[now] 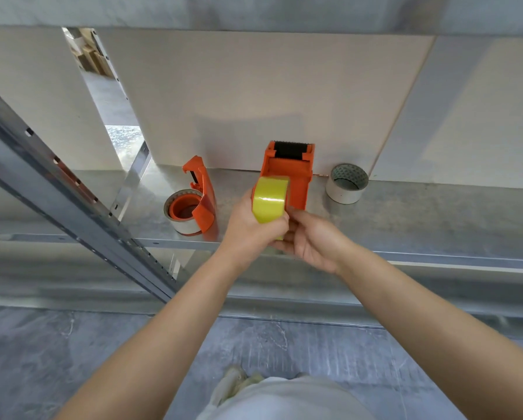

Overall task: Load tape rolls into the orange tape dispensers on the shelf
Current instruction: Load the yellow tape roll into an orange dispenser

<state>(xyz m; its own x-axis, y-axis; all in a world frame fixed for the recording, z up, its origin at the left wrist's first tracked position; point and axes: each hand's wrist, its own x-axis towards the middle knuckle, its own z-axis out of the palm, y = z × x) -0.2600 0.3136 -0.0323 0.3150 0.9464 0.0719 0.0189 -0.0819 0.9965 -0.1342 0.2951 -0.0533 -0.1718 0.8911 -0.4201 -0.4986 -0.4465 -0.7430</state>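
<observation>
A yellow tape roll (pixel 268 197) stands on edge in front of an orange tape dispenser (pixel 293 172) on the metal shelf (pixel 405 219). My left hand (pixel 251 228) grips the roll from the left and below. My right hand (pixel 308 237) touches the roll's lower right side, its fingers curled against it. The dispenser's black serrated cutter (pixel 291 149) faces the back wall. To the left lies a second orange dispenser (pixel 201 195) on its side with a white roll (pixel 183 212) around its hub. A loose white tape roll (pixel 346 183) sits at the right.
A slanted grey steel upright (pixel 60 189) with punched holes crosses the left side. A white back panel (pixel 269 95) closes off the shelf behind, with a gap (pixel 108 95) at the left. The shelf's front edge (pixel 436 259) runs under my wrists; concrete floor (pixel 284 344) lies below.
</observation>
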